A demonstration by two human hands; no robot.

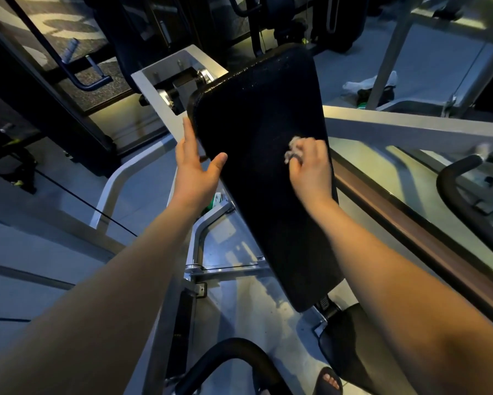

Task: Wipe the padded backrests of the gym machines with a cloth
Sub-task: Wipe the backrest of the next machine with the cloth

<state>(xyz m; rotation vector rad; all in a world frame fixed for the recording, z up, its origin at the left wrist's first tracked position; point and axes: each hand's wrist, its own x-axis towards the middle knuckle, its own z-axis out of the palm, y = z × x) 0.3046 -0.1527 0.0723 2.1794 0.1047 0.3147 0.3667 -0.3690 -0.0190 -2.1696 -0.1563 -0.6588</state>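
The right hand (308, 166) clutches a crumpled pale cloth (293, 151) against the black backrest pad (256, 195), toward its 3 o'clock edge. The left hand (195, 166), fingers straight, steadies the 9 o'clock edge. Wiping looks midway; whether the 6 o'clock end is done, I cannot tell.

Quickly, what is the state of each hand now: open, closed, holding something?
Left hand: open, fingers straight, at the left edge of the backrest.
Right hand: closed around the cloth, on the backrest.
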